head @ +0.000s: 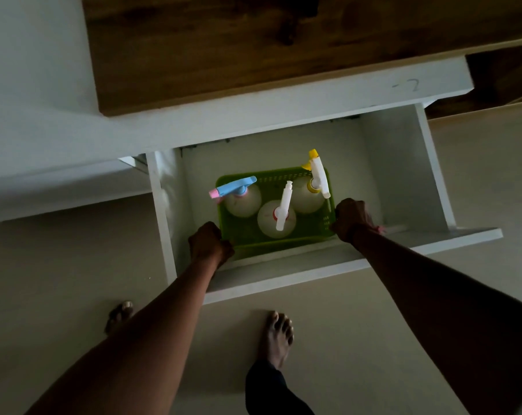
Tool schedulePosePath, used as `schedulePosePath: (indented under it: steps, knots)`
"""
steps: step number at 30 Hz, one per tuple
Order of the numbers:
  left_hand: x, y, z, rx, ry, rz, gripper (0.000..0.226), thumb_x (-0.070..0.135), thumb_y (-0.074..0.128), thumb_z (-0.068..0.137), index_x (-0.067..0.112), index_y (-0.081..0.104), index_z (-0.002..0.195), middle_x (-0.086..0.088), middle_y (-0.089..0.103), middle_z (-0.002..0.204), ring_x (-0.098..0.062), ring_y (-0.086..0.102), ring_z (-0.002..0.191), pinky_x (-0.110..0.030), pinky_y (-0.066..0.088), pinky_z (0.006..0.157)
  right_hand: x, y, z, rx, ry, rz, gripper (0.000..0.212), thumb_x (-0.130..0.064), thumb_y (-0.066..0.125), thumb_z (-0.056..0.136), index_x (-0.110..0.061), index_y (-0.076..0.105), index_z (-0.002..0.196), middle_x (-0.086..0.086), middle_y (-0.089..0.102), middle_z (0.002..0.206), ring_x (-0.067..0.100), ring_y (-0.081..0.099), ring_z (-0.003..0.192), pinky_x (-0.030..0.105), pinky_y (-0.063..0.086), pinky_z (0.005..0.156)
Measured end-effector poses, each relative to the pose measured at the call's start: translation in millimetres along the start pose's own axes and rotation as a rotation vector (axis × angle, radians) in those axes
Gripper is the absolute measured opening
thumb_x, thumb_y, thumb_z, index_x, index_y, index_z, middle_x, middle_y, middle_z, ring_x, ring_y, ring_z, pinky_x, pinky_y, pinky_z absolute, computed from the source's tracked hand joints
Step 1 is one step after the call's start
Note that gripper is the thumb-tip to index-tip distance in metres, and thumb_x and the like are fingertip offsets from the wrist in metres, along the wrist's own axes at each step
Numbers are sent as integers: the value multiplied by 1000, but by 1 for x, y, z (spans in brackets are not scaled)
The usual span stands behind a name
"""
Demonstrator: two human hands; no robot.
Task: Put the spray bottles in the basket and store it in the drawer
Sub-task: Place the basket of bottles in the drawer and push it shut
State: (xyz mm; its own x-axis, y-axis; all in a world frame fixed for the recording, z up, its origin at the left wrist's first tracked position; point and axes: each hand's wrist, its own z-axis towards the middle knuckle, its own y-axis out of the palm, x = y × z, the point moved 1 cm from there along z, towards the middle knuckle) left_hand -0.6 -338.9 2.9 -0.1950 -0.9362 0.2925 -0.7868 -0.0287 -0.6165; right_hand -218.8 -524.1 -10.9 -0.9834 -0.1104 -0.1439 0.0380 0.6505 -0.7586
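Observation:
A green plastic basket (283,175) sits inside the open white drawer (403,163). Three white spray bottles stand upright in it: one with a blue and pink head (234,188) at the left, one with a white head (279,217) in the middle, one with a yellow and white head (313,178) at the right. My left hand (209,244) grips the basket's near left corner. My right hand (351,218) grips its right rim.
The drawer's front panel (343,265) juts toward me, just above my bare feet (276,336) on the pale floor. A dark wooden top (253,46) covers the white cabinet above the drawer. The room is dim.

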Motion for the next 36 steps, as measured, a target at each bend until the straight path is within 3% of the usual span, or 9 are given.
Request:
schedulePosePath:
  steps: [6,11,14,18,22,25,29,32,36]
  knots:
    - [-6,3,8,1,12,38,42,16,84,70,2,64,105,-19,68,110,-36,63,105,-44,53,90,11,-4,10,-162,67,205,35,-6,76,75,-6,69,109,13,62,120,31,60,109,44,54,94]
    - [-12,3,8,-47,-7,62,44,17,79,77,6,65,117,-17,67,120,-33,61,113,-38,51,93,12,-1,4,-272,89,358,44,-3,70,82,-3,60,124,18,63,120,34,63,107,45,55,92]
    - [-11,-2,-4,-67,-24,43,46,21,74,83,4,61,124,-18,65,125,-33,61,115,-38,50,97,4,-8,-8,-196,-97,92,29,-15,59,91,-5,65,118,17,65,116,29,62,104,32,50,81]
    - [-9,-16,-30,-47,116,149,39,28,62,91,3,60,121,-18,68,117,-32,65,105,-35,50,85,-5,-21,-35,-144,-222,-73,32,-23,55,92,-10,63,120,15,67,111,27,63,99,28,47,74]
    - [-6,-30,-71,-43,374,133,25,28,56,95,13,65,113,-8,74,104,-14,66,78,-21,47,65,-15,-34,-88,-120,-300,-17,44,-30,56,93,-12,55,132,18,69,106,30,68,88,42,58,80]
    - [-19,-30,-112,87,648,227,22,28,55,95,15,65,109,-6,67,113,-13,62,93,-22,47,76,-11,-32,-133,49,-420,-48,49,-42,55,92,-12,55,131,13,67,119,26,69,95,42,56,88]
    - [-50,-17,-159,144,801,458,41,26,64,86,13,60,124,-15,59,131,-28,58,119,-41,53,96,1,-23,-183,304,-442,-162,43,-45,50,90,-12,63,114,12,65,120,26,63,107,40,52,90]
    - [-67,-6,-174,72,748,572,74,20,68,76,6,40,144,-19,53,140,-31,51,129,-45,36,112,6,-7,-204,265,-388,-187,40,-38,60,88,-12,60,119,17,56,133,29,59,118,39,58,85]
    - [-65,-7,-178,-11,712,651,82,28,49,88,2,6,152,-24,20,159,-35,21,147,-45,6,120,-2,8,-208,173,-295,-141,53,-26,60,89,-11,46,138,21,36,151,34,56,123,25,60,62]
